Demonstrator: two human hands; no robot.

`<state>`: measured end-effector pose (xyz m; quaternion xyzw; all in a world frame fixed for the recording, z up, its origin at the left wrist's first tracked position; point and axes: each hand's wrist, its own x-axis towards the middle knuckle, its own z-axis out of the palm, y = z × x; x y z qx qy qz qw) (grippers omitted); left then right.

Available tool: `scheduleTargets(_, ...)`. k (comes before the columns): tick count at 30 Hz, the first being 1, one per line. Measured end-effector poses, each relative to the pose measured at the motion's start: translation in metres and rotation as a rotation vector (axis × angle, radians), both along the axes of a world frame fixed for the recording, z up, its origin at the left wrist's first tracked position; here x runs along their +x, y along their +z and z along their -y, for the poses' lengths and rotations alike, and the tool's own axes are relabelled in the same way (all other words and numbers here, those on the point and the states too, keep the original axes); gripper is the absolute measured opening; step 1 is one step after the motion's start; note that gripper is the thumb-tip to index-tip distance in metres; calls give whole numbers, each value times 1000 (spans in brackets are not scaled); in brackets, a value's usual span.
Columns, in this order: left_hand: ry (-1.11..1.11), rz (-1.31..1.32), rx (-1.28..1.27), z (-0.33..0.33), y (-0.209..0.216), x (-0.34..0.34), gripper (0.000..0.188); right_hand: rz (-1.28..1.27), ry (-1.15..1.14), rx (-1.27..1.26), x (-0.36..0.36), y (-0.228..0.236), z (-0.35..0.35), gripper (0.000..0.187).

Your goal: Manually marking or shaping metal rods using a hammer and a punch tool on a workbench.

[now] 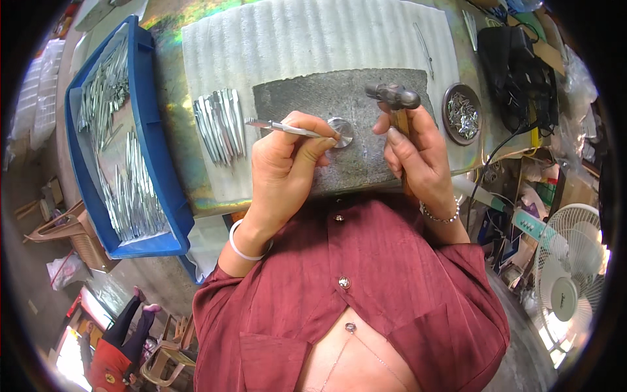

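Observation:
My left hand (pixel 290 153) pinches a slim silvery metal piece (pixel 297 129), which lies roughly level with its inner end at a small round metal block (pixel 340 132). Whether the piece touches the block I cannot tell. The block sits on a dark grey mat (pixel 287 91). To the right, my right hand (pixel 418 153) is closed around the handle of a hammer (pixel 397 98), its dark metal head raised above the mat and slightly blurred. A row of similar slim metal pieces (pixel 220 124) lies left of my left hand.
At the left stands a blue tray (pixel 145 85) holding many slim metal pieces. Right of the mat is a round dark dish (pixel 450 134) of small metal parts. White foam sheet (pixel 313 39) covers the table. A black bag-like object (pixel 506 72), cable and white fan (pixel 568 281) are rightward; another person (pixel 111 356) is lower left.

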<state>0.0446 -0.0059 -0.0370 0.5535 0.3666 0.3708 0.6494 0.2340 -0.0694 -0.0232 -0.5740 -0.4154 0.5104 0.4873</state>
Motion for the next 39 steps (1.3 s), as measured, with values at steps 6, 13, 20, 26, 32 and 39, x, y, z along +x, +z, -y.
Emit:
scheduleTargets(6, -1, -92, 83, 0, 1, 2, 9, -174, 6, -3, 9, -3, 13, 43)
scheduleTargets(13, -52, -212, 180, 1, 1, 1, 10, 28, 10, -1, 9, -3, 8, 44)
scheduleTargets(20, 37, -200, 316, 0, 1, 11, 10, 125, -11, 41, 8, -9, 10, 39)
scheduleTargets(26, 21, -223, 352, -1, 0, 10, 9, 148, -15, 53, 8, -11, 11, 38)
scheduleTargets(32, -6, -211, 295, -3, 1, 8, 8, 166, -21, 51, 7, -10, 9, 35)
scheduleTargets(39, 12, -153, 187, -2, 1, 9, 7, 181, -2, 36, 8, -8, 8, 34)
